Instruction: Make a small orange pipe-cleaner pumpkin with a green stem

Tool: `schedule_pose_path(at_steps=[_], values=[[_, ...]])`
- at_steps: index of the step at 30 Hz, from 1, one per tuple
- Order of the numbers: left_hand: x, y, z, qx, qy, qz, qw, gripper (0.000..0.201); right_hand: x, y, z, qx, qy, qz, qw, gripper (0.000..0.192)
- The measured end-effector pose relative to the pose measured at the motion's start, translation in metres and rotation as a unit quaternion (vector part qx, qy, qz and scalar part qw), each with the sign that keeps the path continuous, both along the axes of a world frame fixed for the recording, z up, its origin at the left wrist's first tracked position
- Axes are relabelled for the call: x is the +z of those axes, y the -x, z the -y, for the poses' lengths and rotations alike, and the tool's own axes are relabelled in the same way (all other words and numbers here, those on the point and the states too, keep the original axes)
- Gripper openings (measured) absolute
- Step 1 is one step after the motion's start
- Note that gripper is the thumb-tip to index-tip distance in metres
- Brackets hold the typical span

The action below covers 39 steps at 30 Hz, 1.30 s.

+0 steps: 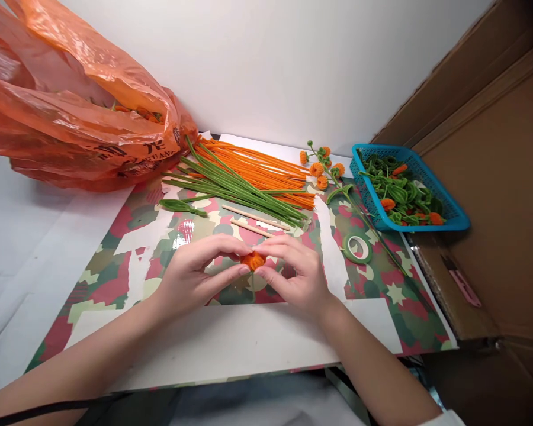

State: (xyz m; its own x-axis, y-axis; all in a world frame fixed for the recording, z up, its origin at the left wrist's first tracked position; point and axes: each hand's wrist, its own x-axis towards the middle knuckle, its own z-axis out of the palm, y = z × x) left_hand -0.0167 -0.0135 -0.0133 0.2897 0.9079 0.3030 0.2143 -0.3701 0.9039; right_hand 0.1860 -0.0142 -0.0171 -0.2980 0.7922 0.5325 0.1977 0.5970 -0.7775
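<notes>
Two hands meet over the middle of the mat (382, 319), both forearms coming in low from the bottom edge and angling toward each other. The left hand (195, 275) lies palm-inward with its fingers stretched to the right, thumb and forefinger pinching the orange ball (253, 260). The right hand (297, 272) mirrors it, fingers curled over and fingertips pinched on the other side of the same ball. The ball is a small, fuzzy coil, held just above the mat between the two sets of fingertips.

The mat is flat and glossy, printed in red, green and cream camouflage with torn white patches. Behind the hands lie two thin, pale wooden sticks (253, 222), then a fan of long green stems (235, 186) crossing a bundle of fuzzy orange stems (257, 165). A loose green leaf (180, 206) rests to their left. A crinkled, shiny orange bag (71, 112) slumps at far left. To the right sit a ring of green tape (357, 248), a finished sprig (326, 171) with orange pompoms, and a blue mesh basket (453, 216) of curled green and orange pieces.
</notes>
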Motion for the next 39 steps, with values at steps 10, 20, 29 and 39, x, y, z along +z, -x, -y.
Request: schedule_pose_path(at_steps=[10,20,29,39], values=[[0.007,-0.003,0.0,-0.015,0.124,-0.01,0.992,0.024,-0.003,0.002,0.003,-0.006,-0.107,0.027,0.994,0.012],[0.005,-0.006,0.004,-0.038,0.16,0.035,0.986,0.02,-0.007,0.0,0.006,0.008,-0.124,0.026,0.992,0.016],[0.008,-0.006,0.006,-0.017,0.157,0.047,0.986,0.022,0.0,0.003,0.006,-0.026,-0.127,-0.009,0.991,0.016],[0.0,-0.004,0.01,0.038,0.038,0.043,0.998,0.022,-0.001,0.007,0.007,-0.025,0.063,-0.045,0.997,0.016]])
